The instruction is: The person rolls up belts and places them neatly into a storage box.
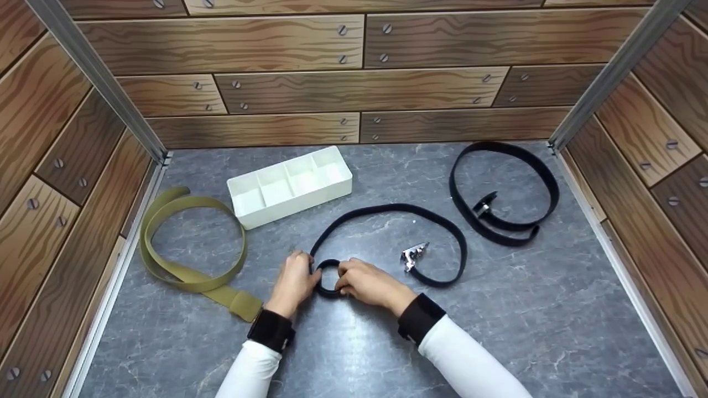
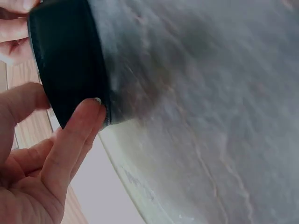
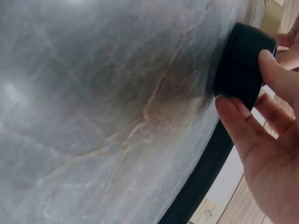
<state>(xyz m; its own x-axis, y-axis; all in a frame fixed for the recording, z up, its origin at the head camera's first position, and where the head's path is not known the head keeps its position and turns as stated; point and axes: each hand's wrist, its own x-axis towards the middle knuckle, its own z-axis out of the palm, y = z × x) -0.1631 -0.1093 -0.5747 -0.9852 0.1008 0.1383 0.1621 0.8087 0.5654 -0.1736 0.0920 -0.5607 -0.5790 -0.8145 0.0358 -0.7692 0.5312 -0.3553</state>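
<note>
A black belt (image 1: 387, 208) lies on the grey marbled surface, one end rolled into a small round coil that stands on edge. My left hand (image 1: 295, 281) pinches the left side of this coil between thumb and fingers. On the opposite side, my right hand (image 1: 369, 282) grips it with curled fingers. The left wrist view shows the coil (image 2: 70, 60) close up, fingertips on its outer face. Seen from the right wrist, the coil (image 3: 245, 60) sits between thumb and fingers. The unrolled length sweeps round behind my hands to a silver buckle (image 1: 413, 255) at the right.
At the left lies an olive belt (image 1: 202, 284) in loose loops, its end near my left wrist. A white tray (image 1: 301, 202) with several compartments stands behind. Another black belt (image 1: 545, 171) is looped at the back right. Wood-patterned walls (image 1: 310, 91) enclose three sides.
</note>
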